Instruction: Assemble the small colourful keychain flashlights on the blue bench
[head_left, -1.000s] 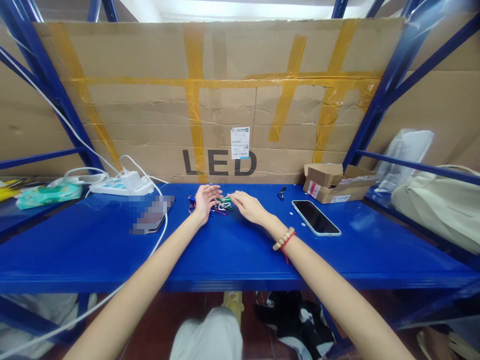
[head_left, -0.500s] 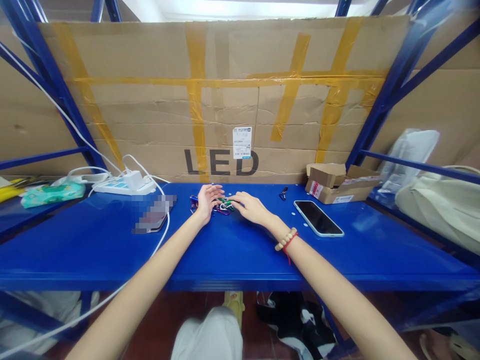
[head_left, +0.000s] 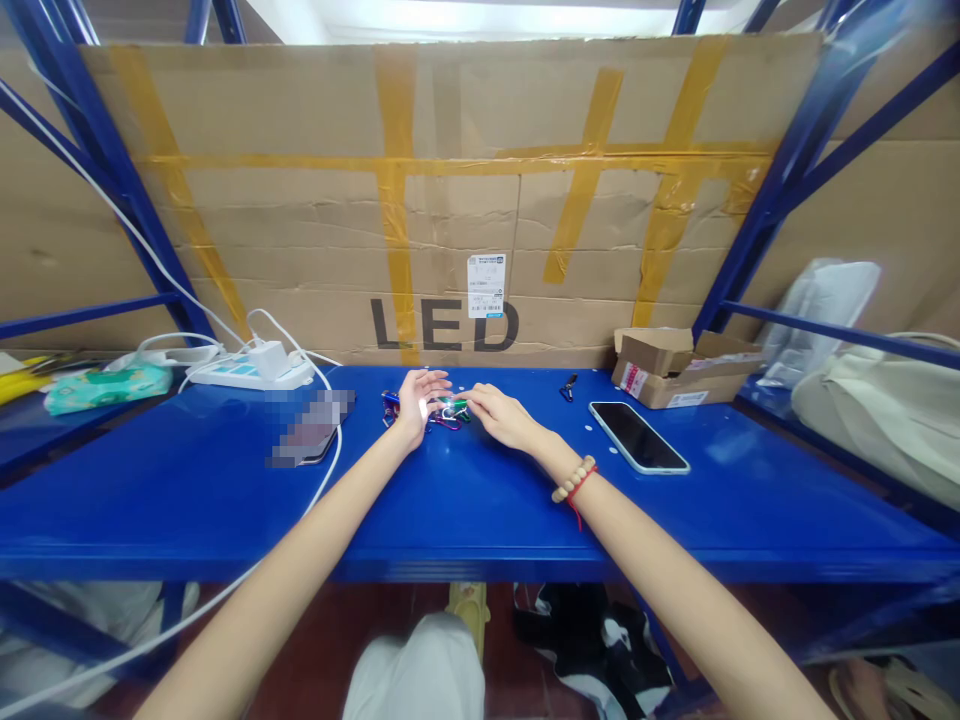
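Blue table (head_left: 465, 510), phone (head_left: 640, 438) and cardboard box (head_left: 664, 387) rightward; left fingers (head_left: 430, 377) wide; right fingers (head_left: 480, 393) narrow around green piece (head_left: 460, 404)

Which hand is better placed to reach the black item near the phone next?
Probably the right hand: it's nearer the black item, though it seems busy with a green item. The left hand is farther.
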